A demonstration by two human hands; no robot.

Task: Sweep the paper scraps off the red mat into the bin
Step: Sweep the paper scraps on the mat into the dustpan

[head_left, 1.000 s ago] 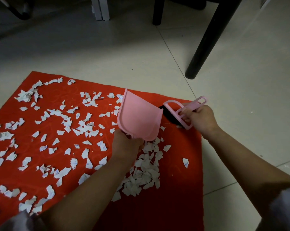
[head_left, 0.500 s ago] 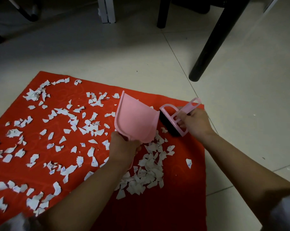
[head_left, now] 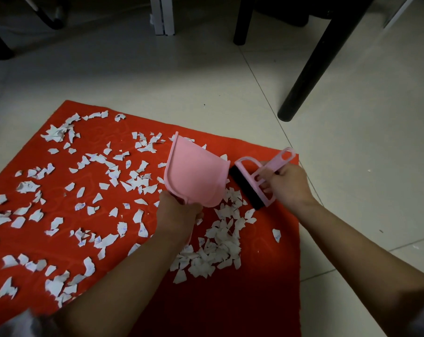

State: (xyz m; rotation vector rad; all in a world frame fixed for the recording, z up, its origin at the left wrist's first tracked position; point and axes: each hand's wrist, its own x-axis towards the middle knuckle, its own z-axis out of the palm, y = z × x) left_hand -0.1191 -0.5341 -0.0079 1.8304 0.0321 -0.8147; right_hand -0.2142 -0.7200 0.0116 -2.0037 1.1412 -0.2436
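White torn paper scraps (head_left: 213, 254) litter the red mat (head_left: 267, 276); left hand (head_left: 179, 212) grips a pink dustpan (head_left: 196, 176), right hand (head_left: 289, 186) a pink black-bristled brush (head_left: 257, 181).

Both bare forearms reach forward from the lower edge. The left hand (head_left: 179, 210) is curled closed, knuckles up. The right hand (head_left: 289, 184) sits just beside it, fingers (head_left: 267, 188) wrapped in a closed grip.

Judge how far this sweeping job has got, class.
Done: some scraps gathered into a pile beside the left hand. In hand: left holds the dustpan, right hand the brush. Left: most scraps lie loose on the mat; no bin in view.
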